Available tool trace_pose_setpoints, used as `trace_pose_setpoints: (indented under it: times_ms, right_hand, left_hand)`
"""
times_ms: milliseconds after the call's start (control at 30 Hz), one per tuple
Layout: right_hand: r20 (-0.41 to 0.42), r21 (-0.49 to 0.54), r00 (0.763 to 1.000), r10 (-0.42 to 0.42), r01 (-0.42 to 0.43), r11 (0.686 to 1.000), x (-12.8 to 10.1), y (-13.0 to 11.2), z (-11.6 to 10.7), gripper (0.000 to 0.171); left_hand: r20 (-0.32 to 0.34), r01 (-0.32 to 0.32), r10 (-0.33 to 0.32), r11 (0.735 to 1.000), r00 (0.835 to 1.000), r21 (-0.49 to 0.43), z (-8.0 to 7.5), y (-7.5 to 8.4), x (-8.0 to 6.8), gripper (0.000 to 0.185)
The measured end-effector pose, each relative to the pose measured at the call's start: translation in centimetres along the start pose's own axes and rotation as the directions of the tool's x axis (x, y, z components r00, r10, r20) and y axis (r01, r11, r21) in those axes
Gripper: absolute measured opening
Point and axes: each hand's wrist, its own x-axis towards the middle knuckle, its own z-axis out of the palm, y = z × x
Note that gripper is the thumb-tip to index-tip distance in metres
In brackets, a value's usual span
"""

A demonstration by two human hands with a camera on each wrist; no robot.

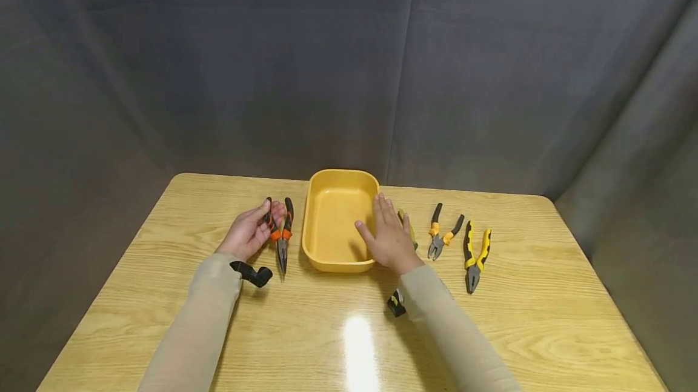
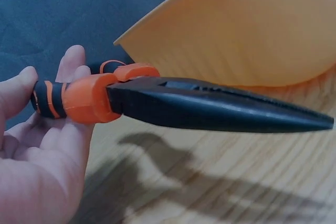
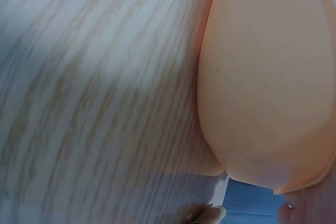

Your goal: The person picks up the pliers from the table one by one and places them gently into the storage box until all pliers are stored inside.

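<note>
Head view: orange-black pliers (image 1: 282, 243) in left grip (image 1: 249, 232)

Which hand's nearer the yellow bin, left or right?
Right. The right hand is at the right rim of the yellow bin; the left hand is off to its left, apart from it, gripping orange-and-black pliers.
</note>
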Motion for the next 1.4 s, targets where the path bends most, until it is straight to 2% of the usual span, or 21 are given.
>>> trace_pose_setpoints:
  times_ms: [367, 567, 900, 1133, 1400]
  right_hand:
    - [-0.001, -0.025, 1.000, 0.005, -0.005, 1.000, 0.0, -0.1, 0.0, 0.080]
    - [0.016, -0.034, 1.000, 0.008, -0.008, 0.999, -0.1, 0.0, -0.3, 0.080]
    - [0.024, -0.025, 1.000, 0.009, -0.009, 1.000, -0.2, -0.3, -0.4, 0.080]
    - [0.027, -0.038, 1.000, 0.002, -0.001, 0.999, -0.1, -0.4, -0.3, 0.081]
    - [0.015, -0.059, 1.000, -0.010, 0.011, 0.998, 0.0, -0.2, -0.2, 0.080]
  left_hand:
    - [0.018, -0.015, 0.015, 1.000, 1.000, -0.021, 0.0, 0.7, 0.3, 0.023]
    - [0.010, -0.013, 0.014, 0.999, 1.000, -0.050, 0.5, 1.3, 0.3, 0.025]
    - [0.020, -0.011, 0.014, 0.985, 1.000, -0.170, 0.7, 2.0, -0.3, 0.026]
    - [0.023, -0.025, 0.029, 0.986, 0.999, -0.166, 1.0, 2.2, -0.3, 0.027]
    - [0.060, -0.030, 0.040, 0.987, 0.997, -0.158, 2.2, 2.3, -0.3, 0.028]
